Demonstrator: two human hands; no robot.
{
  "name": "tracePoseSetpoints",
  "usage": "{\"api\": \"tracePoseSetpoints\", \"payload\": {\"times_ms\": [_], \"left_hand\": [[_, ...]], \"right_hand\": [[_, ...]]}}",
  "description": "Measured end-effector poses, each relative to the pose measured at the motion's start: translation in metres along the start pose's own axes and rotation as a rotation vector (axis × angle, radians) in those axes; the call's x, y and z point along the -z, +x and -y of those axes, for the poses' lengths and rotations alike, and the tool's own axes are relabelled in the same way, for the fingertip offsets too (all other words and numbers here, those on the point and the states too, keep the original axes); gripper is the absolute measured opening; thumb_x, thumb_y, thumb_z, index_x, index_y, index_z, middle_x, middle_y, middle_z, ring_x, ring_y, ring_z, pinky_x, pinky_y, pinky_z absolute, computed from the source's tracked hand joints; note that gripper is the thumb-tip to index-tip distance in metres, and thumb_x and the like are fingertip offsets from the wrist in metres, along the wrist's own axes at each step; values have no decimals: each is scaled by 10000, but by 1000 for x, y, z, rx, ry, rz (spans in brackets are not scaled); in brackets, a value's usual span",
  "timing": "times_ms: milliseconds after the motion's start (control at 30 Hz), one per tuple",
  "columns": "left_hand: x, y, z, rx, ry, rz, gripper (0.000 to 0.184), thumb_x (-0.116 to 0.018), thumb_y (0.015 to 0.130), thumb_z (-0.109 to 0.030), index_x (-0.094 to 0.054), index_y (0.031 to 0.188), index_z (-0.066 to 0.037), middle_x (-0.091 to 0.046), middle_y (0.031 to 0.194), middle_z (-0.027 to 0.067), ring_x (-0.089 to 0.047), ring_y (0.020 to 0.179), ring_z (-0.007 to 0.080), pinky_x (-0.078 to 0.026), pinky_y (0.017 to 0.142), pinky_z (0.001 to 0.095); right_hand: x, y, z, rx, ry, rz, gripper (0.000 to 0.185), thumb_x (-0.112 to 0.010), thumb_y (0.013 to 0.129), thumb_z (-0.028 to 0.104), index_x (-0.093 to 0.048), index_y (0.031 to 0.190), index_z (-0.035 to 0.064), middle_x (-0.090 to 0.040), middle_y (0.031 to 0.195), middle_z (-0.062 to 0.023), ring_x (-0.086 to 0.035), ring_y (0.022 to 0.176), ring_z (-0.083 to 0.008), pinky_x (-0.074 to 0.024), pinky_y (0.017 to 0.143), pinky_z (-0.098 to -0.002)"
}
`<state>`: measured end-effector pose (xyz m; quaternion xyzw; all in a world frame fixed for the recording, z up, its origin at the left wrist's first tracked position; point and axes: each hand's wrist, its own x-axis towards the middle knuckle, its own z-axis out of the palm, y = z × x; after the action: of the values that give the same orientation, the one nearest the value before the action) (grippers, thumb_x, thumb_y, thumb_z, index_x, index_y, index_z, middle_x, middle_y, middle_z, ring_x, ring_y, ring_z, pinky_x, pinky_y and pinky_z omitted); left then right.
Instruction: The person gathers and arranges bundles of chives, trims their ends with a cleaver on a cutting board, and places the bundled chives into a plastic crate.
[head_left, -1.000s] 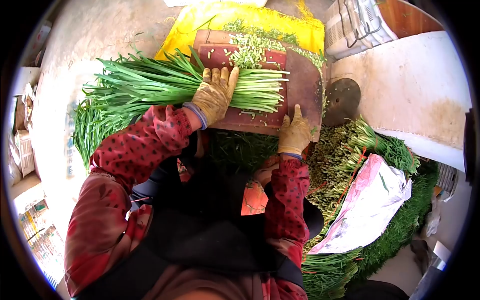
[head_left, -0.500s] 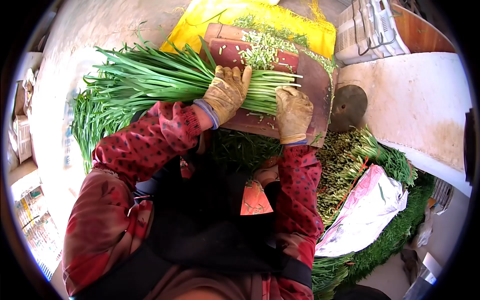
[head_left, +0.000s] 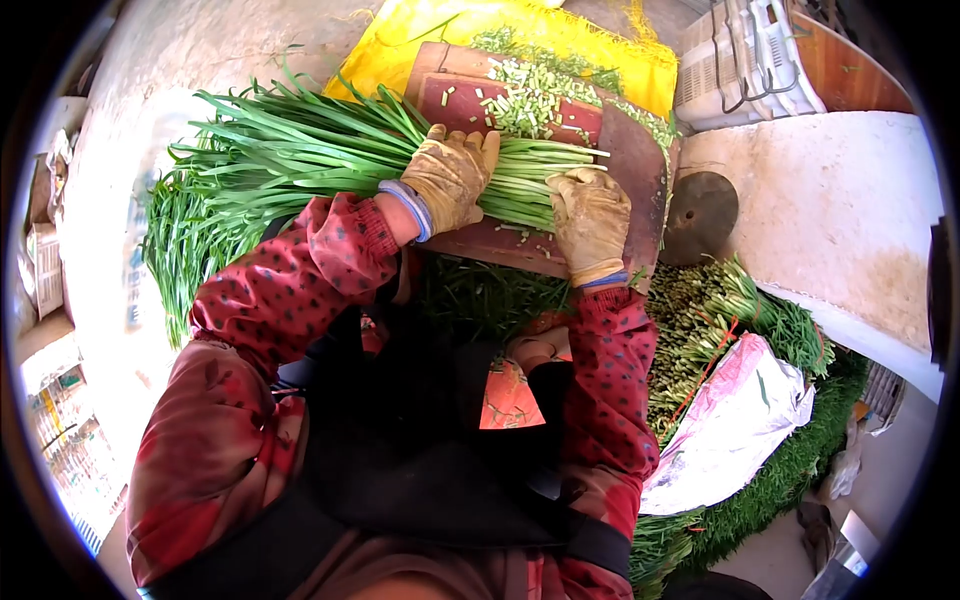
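A thick bunch of garlic chives (head_left: 300, 150) lies across a reddish wooden board (head_left: 628, 160), long green leaves to the left and pale stem ends to the right. My left hand (head_left: 450, 172), in a stained tan work glove, is closed over the bunch near the stems and presses it onto the board. At the right, my gloved right hand (head_left: 592, 222) has its fingers curled round the near-side stem ends; the fingertips are partly hidden. Chopped stem pieces (head_left: 530, 100) are scattered on the board's far side.
A yellow woven sack (head_left: 375, 55) lies beyond the board. To the right are a round dark disc (head_left: 700, 215), a pale slab (head_left: 840, 200) and a white plastic crate (head_left: 740, 65). Tied chive bundles (head_left: 685, 340) and a white-pink sack (head_left: 735, 430) sit at lower right.
My right hand has shifted very slightly right along the stem ends. My left hand still presses on the bunch, and the view has moved a little.
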<state>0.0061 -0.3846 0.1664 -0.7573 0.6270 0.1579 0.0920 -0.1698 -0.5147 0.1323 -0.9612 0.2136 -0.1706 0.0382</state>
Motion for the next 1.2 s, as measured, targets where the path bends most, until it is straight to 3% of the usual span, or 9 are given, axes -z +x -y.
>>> {"api": "tracePoseSetpoints", "payload": {"times_ms": [67,133,267,333,500,967,1067,1133,1200], "left_hand": [[8,1,10,6,-140,14,950,-754,684,-444,-372,1434,-4,-570,1272,191,-543,1189,300,-360,1063,463],[13,1,18,3,-206,17,915,-768,674,-437,-416,1415,-32,-598,1233,189,-561,1163,317,-374,1052,455],[11,3,19,-5,-224,-14,893,-776,672,-430,-437,1408,-54,-613,1201,191,-568,1153,320,-384,1042,443],[11,4,19,2,-188,16,889,-772,683,-436,-433,1414,-61,-599,1245,176,-558,1175,309,-376,1051,456],[12,3,16,20,-134,48,862,-768,701,-436,-440,1406,-65,-575,1309,140,-544,1207,287,-362,1060,490],[13,6,15,22,-116,91,856,-774,713,-414,-429,1408,-52,-569,1309,135,-534,1220,284,-338,1081,503],[16,11,12,15,-65,101,931,-779,687,-465,-399,1423,-38,-562,1318,149,-517,1243,297,-314,1096,518],[23,11,8,53,-65,142,991,-783,665,-512,-379,1427,-25,-531,1347,176,-496,1265,308,-302,1102,527],[18,11,1,4,-127,31,1058,-792,650,-535,-333,1443,-6,-485,1385,199,-466,1290,333,-300,1102,537]], "right_hand": [[0,-5,2,38,62,13,149,-644,824,218,-691,944,145,-655,953,-47,-613,926,-267,-483,829,-407],[-2,-10,7,61,-192,17,163,-654,818,208,-666,956,121,-647,946,-44,-612,920,-261,-482,825,-404],[-5,-4,-2,42,181,9,230,-742,738,121,-642,944,96,-645,956,-70,-609,922,-301,-491,812,-407],[-7,-2,-5,32,202,32,255,-758,716,97,-638,940,88,-642,957,-86,-606,916,-319,-493,809,-410],[-11,1,-22,41,373,98,175,-701,800,163,-631,927,64,-632,958,-145,-594,932,-361,-488,827,-444],[-13,-10,-72,-114,503,216,150,-672,850,143,-616,957,54,-628,934,-154,-609,891,-363,-490,798,-411],[-10,-14,-67,-183,468,171,225,-697,839,179,-648,1029,69,-644,981,-140,-623,943,-329,-497,837,-384],[-1,-19,-65,-61,402,32,321,-702,843,209,-637,1135,89,-659,1006,-110,-626,995,-305,-503,857,-382],[20,-39,-50,-424,172,-213,406,-699,860,233,-595,1224,85,-651,1052,-114,-625,1019,-302,-501,877,-386]]}}
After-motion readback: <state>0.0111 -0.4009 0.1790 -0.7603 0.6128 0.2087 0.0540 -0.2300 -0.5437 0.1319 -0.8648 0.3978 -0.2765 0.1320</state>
